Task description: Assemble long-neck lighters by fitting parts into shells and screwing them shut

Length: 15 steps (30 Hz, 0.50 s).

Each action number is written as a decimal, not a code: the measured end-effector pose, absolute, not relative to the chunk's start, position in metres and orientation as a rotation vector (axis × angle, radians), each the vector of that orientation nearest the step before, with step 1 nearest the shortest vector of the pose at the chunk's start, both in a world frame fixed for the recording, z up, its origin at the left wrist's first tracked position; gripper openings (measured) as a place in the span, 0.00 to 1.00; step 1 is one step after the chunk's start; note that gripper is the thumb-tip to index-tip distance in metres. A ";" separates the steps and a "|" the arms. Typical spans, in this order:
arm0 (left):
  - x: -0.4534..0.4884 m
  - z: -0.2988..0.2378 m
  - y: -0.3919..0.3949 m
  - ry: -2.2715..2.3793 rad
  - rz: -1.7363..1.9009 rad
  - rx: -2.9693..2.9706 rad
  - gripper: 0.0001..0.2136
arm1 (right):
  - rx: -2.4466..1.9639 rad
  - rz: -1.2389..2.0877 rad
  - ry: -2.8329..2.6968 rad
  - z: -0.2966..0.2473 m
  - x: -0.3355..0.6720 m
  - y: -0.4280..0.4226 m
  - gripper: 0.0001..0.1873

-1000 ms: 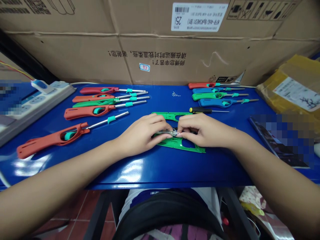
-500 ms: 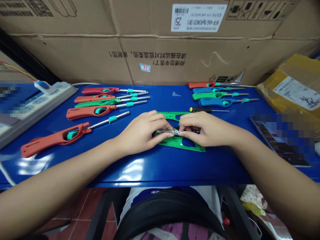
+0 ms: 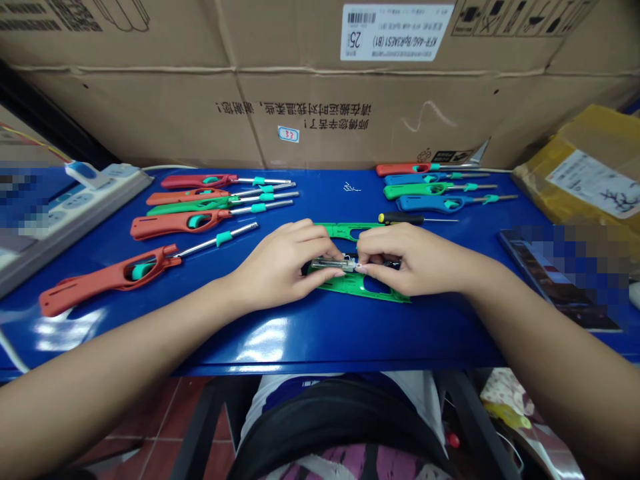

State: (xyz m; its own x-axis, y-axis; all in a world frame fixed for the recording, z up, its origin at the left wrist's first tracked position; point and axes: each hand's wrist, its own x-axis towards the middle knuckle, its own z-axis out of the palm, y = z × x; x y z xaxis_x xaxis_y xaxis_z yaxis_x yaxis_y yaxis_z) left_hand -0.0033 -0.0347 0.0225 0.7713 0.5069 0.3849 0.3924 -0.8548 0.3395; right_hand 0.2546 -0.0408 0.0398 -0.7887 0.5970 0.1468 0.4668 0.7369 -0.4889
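1. The clear tube [image 3: 327,265] is at the centre of the frame, held just above the blue table [image 3: 425,337], between two green shell halves.
2. The left hand [image 3: 293,263] pinches the tube between thumb and fingers. The right hand [image 3: 420,260] has thumb and forefinger brought together on a small pale piece at the tube's right end; whether that piece is joined to it, I cannot tell.
3. Work on the green lighter looks partway: its shell is open and the tube is out of it. The upper shell half [image 3: 336,231] and the lower shell half [image 3: 345,285] lie apart, so they are not closed around anything. A dark piece under the right hand is mostly hidden.
4. Left of centre lie five closed-up lighters: four red or orange lighters [image 3: 97,285] and one green lighter [image 3: 193,205].
5. At upper right are four more: one red lighter [image 3: 404,170], one bright green lighter [image 3: 413,191] and two blue lighters [image 3: 425,203]. That makes nine looking whole.
6. One screwdriver [image 3: 406,219] lies just above the right hand.
7. Around the edges: one power strip [image 3: 60,203] at left, one taped parcel [image 3: 543,160] at right.
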 end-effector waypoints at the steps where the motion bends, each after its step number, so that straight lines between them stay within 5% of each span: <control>1: -0.003 0.022 -0.035 0.701 0.695 2.726 0.10 | -0.835 0.629 -2.649 0.040 0.255 -0.041 0.08; 15: -0.003 0.023 -0.036 0.698 0.703 2.718 0.10 | -0.833 0.629 -2.642 0.043 0.254 -0.042 0.08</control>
State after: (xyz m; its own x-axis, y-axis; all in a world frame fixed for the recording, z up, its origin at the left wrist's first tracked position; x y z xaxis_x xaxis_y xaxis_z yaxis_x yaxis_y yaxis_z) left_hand -0.0032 -0.0363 0.0226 0.7690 0.5063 0.3904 0.3865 -0.8546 0.3469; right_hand 0.2537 -0.0417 0.0427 -0.7868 0.5991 0.1487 0.4676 0.7358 -0.4899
